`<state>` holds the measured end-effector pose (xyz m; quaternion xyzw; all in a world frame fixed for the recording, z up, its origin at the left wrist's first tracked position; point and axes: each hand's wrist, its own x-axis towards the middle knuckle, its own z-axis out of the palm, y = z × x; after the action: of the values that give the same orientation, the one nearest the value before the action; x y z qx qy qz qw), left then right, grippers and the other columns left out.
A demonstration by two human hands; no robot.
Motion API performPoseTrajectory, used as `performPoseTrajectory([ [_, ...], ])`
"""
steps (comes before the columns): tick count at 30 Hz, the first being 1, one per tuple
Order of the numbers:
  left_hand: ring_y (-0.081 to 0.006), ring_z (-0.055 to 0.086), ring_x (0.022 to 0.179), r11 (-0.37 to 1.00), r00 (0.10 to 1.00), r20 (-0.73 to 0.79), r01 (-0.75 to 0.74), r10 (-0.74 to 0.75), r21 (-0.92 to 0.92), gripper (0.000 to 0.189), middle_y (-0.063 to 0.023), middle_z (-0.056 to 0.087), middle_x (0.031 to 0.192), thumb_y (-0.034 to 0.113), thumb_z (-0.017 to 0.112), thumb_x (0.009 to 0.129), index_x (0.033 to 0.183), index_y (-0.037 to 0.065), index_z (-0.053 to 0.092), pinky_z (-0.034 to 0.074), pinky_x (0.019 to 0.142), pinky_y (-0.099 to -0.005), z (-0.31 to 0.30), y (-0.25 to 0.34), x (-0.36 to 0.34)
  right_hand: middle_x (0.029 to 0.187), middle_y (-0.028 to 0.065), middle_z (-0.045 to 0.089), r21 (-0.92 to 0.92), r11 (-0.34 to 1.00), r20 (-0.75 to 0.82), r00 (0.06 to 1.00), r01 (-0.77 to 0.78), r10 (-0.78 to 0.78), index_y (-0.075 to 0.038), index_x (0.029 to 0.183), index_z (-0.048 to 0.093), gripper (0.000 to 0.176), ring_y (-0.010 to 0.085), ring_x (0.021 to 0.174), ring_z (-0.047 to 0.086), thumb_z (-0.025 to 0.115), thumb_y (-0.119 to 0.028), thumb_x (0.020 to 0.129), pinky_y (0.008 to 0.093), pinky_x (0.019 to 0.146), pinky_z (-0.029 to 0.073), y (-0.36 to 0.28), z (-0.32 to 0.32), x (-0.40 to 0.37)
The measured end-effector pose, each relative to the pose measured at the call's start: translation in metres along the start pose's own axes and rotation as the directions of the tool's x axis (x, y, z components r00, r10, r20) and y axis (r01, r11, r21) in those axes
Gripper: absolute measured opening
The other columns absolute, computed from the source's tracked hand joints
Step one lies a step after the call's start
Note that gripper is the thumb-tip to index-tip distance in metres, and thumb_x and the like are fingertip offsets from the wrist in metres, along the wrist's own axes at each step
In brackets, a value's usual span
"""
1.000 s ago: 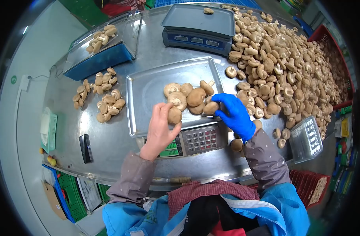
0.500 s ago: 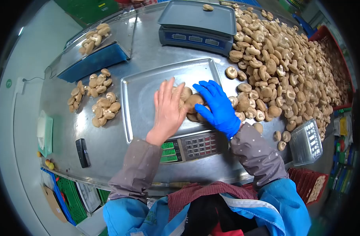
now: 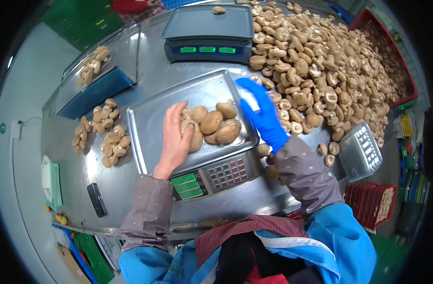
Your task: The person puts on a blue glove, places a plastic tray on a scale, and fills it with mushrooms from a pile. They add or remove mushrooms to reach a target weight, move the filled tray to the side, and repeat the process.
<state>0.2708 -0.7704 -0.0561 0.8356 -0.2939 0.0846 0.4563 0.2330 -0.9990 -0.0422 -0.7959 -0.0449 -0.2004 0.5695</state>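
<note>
My left hand (image 3: 173,137) rests at the left side of a small heap of shiitake mushrooms (image 3: 211,123), thumb against one cap and fingers stretched out. The heap lies in the metal tray (image 3: 150,112) of a scale, which sits tilted to my view. Along the scale's near side are a lit green display (image 3: 187,186) and a keypad (image 3: 227,173). My right hand (image 3: 266,116), in a blue glove, is over the tray's right edge with thumb and fingers apart. It holds nothing and is close to the large mushroom pile (image 3: 316,71).
A second scale (image 3: 208,32) with one mushroom stands behind. Small mushroom groups (image 3: 116,146) lie at left, near a black device (image 3: 96,200) and a blue-fronted tray (image 3: 95,92). Clear plastic containers (image 3: 361,151) are at right; a red crate (image 3: 387,57) borders the pile.
My hands have parted: the left has shifted to the heap's left side, the right has lifted off towards the tray's right edge. More mushrooms show in the tray. The rear scale's display now glows green.
</note>
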Motion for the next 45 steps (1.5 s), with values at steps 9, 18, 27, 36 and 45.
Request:
performPoseTrajectory([
  [9, -0.0298, 0.036, 0.117, 0.970, 0.966, -0.102, 0.233, -0.238, -0.062, 0.055, -0.0170, 0.040, 0.122, 0.043, 0.039, 0.090, 0.125, 0.001, 0.037, 0.027, 0.099, -0.0371, -0.032, 0.007, -0.027, 0.107, 0.0091, 0.056, -0.558, 0.829, 0.260, 0.956, 0.035, 0.135, -0.012, 0.114, 0.053, 0.044, 0.0264, 0.097, 0.054, 0.065, -0.010, 0.072, 0.0353, 0.086, 0.043, 0.090, -0.081, -0.041],
  [18, -0.0340, 0.026, 0.124, 0.978, 0.996, 0.059, 0.059, -0.073, 0.202, 0.081, -0.0175, 0.029, 0.130, 0.042, 0.065, 0.072, 0.132, 0.004, 0.026, 0.023, 0.101, -0.0443, -0.005, 0.016, -0.022, 0.106, 0.0061, 0.053, 0.277, 0.938, 0.302, 0.946, -0.208, 0.120, -0.008, 0.116, 0.052, 0.039, 0.0141, 0.096, 0.050, 0.061, -0.023, 0.082, 0.0280, 0.084, 0.043, -0.063, 0.008, 0.018],
  [27, -0.0358, 0.021, 0.126, 0.966, 0.996, 0.027, 0.072, -0.082, 0.248, 0.094, -0.0178, 0.024, 0.134, 0.040, 0.072, 0.063, 0.134, 0.005, 0.021, 0.019, 0.101, -0.0484, 0.007, 0.004, -0.024, 0.112, 0.0080, 0.053, -0.555, 0.682, 0.416, 0.869, 0.477, -0.269, -0.010, 0.103, 0.057, 0.024, 0.0258, 0.103, 0.049, 0.050, -0.022, 0.083, 0.0431, 0.090, 0.033, -0.007, 0.063, 0.015],
  [36, -0.0361, 0.023, 0.126, 0.939, 0.997, 0.063, 0.025, -0.050, 0.342, 0.072, -0.0173, 0.026, 0.134, 0.040, 0.063, 0.073, 0.129, 0.006, 0.032, 0.021, 0.099, -0.0502, 0.013, -0.004, -0.019, 0.085, 0.0126, 0.056, -0.423, 0.807, 0.345, 0.896, 0.413, -0.278, -0.004, 0.093, 0.051, 0.018, 0.0316, 0.083, 0.052, 0.048, -0.018, 0.082, 0.0404, 0.082, 0.038, 0.006, 0.079, 0.012],
  [45, -0.0313, 0.034, 0.121, 0.973, 0.961, -0.156, 0.220, -0.229, -0.069, 0.056, -0.0196, 0.034, 0.130, 0.040, 0.048, 0.087, 0.127, 0.002, 0.035, 0.027, 0.100, -0.0385, -0.050, -0.006, -0.021, 0.105, 0.0050, 0.055, 0.046, 0.999, -0.025, 1.000, 0.019, -0.018, -0.004, 0.110, 0.053, 0.025, 0.0130, 0.094, 0.052, 0.053, -0.014, 0.088, 0.0240, 0.082, 0.041, -0.043, -0.007, 0.017],
])
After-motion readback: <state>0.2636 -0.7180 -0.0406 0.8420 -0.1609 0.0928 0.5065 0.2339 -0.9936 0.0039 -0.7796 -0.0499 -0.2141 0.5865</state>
